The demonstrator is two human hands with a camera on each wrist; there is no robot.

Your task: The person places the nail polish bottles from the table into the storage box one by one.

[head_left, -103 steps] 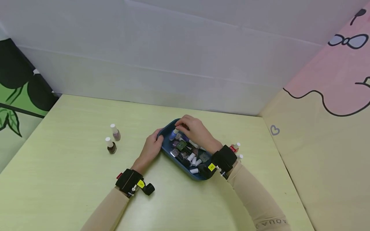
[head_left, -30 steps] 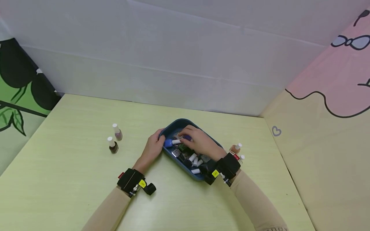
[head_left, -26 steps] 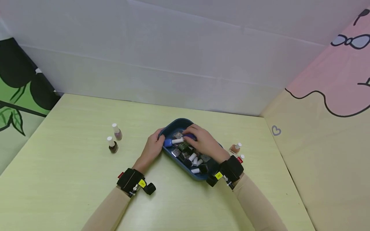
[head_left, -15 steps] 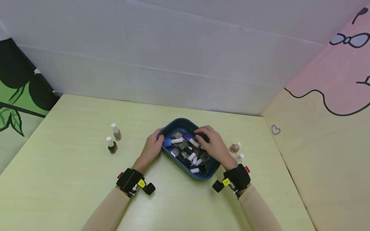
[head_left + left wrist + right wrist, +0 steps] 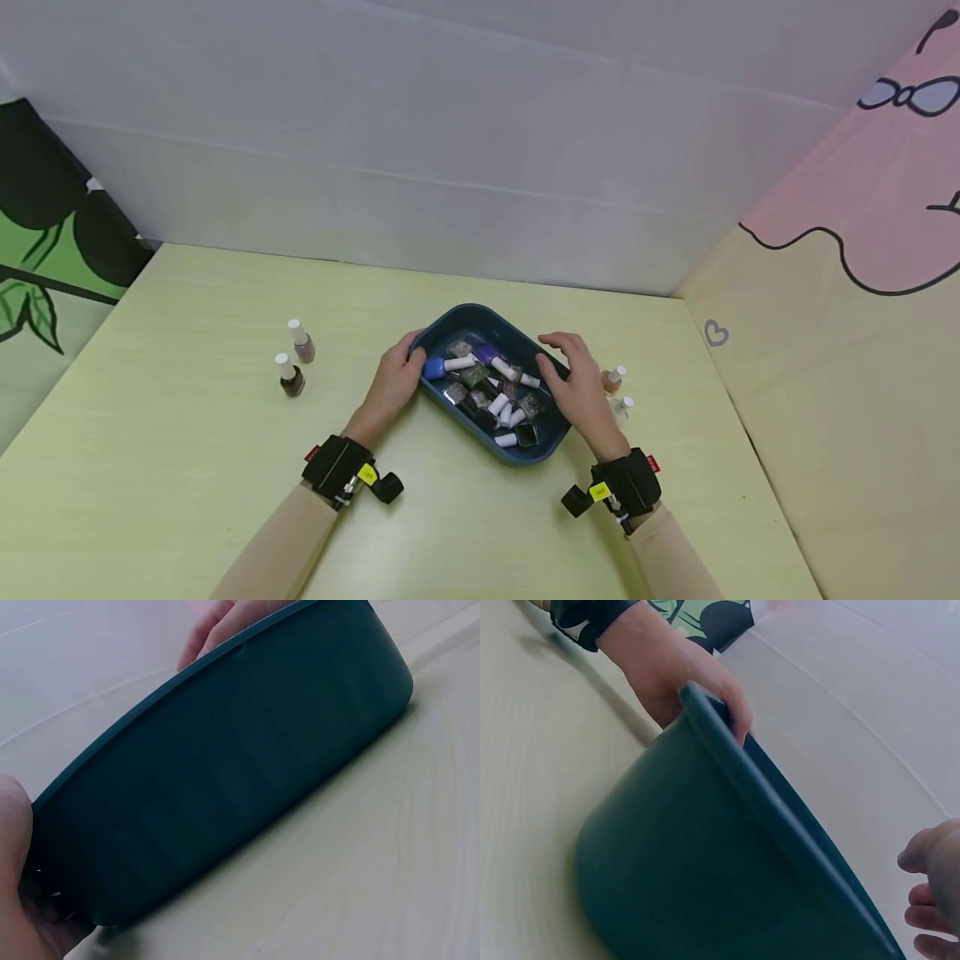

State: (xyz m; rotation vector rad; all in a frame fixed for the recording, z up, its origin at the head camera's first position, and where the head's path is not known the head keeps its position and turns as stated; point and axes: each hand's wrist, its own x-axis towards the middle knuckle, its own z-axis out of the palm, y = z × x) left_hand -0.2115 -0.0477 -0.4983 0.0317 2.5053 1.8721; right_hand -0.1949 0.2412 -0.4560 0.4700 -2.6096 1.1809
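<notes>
A dark blue-green plastic basin (image 5: 517,337) holds a jumble of small nail polish bottles, most with white caps. My left hand (image 5: 392,383) grips its left end, thumb hooked over the rim, as the right wrist view also shows. Inside lie a blue bottle (image 5: 435,369) on its side by the left wall, a purple bottle (image 5: 487,354) and a green bottle (image 5: 474,377). Above the basin's right rim is my right hand (image 5: 581,387), fingers apart and loosely bent, holding nothing. In the right wrist view its fingers (image 5: 930,915) are clear of the basin wall.
Two nail polish bottles stand upright on the left of the table, one dark (image 5: 291,379), one mauve (image 5: 303,346). Beyond my right hand are a peach bottle (image 5: 612,381) and a clear-looking bottle (image 5: 621,406), both partly hidden. A pale wall (image 5: 420,208) closes off the back.
My right hand first pinched the blue bottle's cap; the bottle now lies in the basin. The hand has since drawn right, out over the rim, uncovering the purple bottle. My left hand keeps its grip.
</notes>
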